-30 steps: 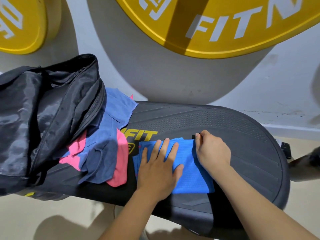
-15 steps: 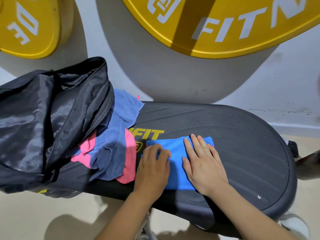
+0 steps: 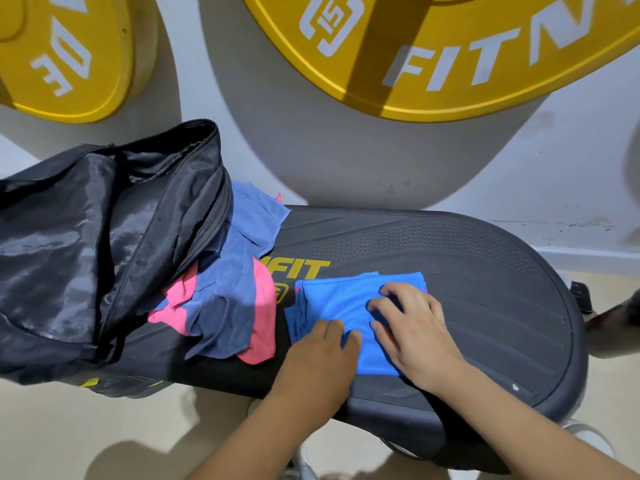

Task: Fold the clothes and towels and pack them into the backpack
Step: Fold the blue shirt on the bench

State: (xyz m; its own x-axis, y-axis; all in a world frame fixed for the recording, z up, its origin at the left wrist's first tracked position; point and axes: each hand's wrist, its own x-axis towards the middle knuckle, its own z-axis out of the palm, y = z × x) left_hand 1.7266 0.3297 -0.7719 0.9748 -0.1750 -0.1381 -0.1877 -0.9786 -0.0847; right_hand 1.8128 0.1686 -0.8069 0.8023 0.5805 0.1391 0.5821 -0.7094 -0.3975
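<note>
You're flattening the folded blue cloth (image 3: 337, 299): right hand (image 3: 412, 330) spread, pressing down; left hand (image 3: 320, 358) curled at its near edge, grip unclear. Next, likely carrying it left into the backpack (image 3: 86, 244).

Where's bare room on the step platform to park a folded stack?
Free: right end of the platform, past the right hand; also the dotted strip behind the blue cloth. Crowded: left end under backpack and towel pile; left hand and cloth fill the middle.
</note>
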